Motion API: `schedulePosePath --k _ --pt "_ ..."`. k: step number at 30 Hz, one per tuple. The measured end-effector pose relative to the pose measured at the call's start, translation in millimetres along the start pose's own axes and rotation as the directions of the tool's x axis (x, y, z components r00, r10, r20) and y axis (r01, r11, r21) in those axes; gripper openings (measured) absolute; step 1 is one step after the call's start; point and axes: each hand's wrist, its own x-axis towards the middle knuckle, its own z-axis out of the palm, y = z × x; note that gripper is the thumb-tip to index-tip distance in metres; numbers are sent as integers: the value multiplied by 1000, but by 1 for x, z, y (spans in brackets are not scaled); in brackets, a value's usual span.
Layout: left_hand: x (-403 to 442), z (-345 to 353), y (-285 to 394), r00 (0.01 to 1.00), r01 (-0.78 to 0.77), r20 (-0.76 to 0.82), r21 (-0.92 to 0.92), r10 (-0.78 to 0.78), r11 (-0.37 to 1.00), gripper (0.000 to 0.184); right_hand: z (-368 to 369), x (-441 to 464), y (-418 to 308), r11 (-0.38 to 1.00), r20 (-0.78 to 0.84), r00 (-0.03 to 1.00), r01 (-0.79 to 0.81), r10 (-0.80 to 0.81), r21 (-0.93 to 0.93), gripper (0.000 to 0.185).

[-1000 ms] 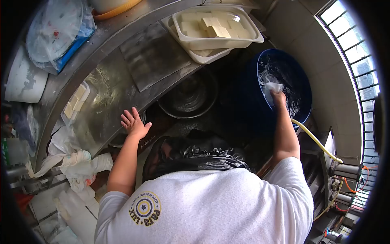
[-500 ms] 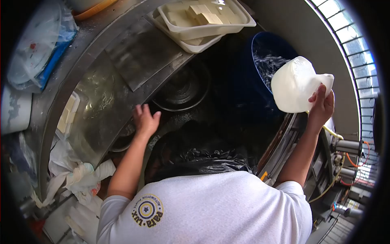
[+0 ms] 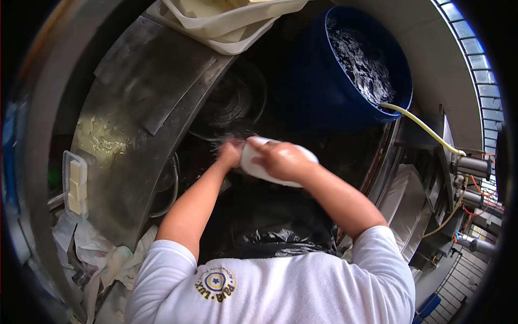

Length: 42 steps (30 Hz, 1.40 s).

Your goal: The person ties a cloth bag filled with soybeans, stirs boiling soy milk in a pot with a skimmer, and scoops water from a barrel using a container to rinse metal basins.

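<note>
A white plastic jug (image 3: 251, 165) is tipped over in front of my body, and my right hand (image 3: 283, 161) is closed around it. My left hand (image 3: 231, 154) is just to the left of the jug's end, with water splashing about it. Its fingers are smeared by motion, and whether it touches the jug is unclear. Behind both hands, on the dark floor area, sits a round metal basin (image 3: 229, 102), partly in shadow.
A blue barrel (image 3: 329, 81) of water stands at the back right, with a yellowish hose (image 3: 426, 129) over its rim. To the left is a metal counter (image 3: 162, 70). White trays (image 3: 232, 46) rest at its far end; a small container (image 3: 69, 183) of pale blocks sits nearer.
My right hand has brought the jug from beside the barrel to the middle and tipped it. My left hand has moved right to meet it, and water now splashes there.
</note>
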Motion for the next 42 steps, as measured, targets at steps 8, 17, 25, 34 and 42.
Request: schedulePosePath --k 8,17,25,34,42 --pt "128 22 -135 954 -8 -282 311 100 950 43 79 53 18 989 126 981 142 -145 32 56" --pt "249 42 -182 999 -46 15 692 49 720 74 174 84 94 987 84 996 -46 33 156 59" --pt "222 49 -197 989 143 -87 726 -116 673 91 212 121 106 985 241 969 -98 61 143 56" --pt "305 65 -197 840 46 -260 908 476 416 89 172 170 87 995 263 965 -36 11 92 54" --pt "333 135 -233 992 -118 123 769 36 629 54 169 170 83 987 300 945 150 -127 -52 48"
